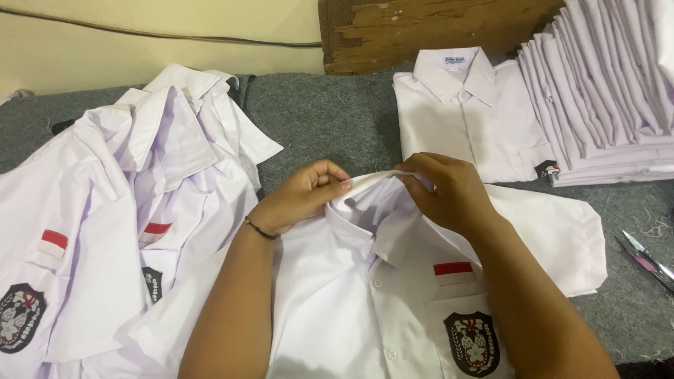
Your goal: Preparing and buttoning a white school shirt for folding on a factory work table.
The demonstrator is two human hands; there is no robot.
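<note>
I see no packages, signs or screens here, only labels sewn on white shirts. A small white rectangular neck label (455,61) sits inside the collar of the folded shirt at the top. On the shirt in front of me, a red-over-white rectangular flag patch (453,272) lies above the chest pocket, and a black shield-shaped crest badge (472,342) with red and white detail sits on the pocket itself. On my left, a second red-and-white flag patch (53,243) sits above another black shield badge (19,316). A third flag patch (155,231) lies further in, above a dark badge (152,283) that is partly folded under.
</note>
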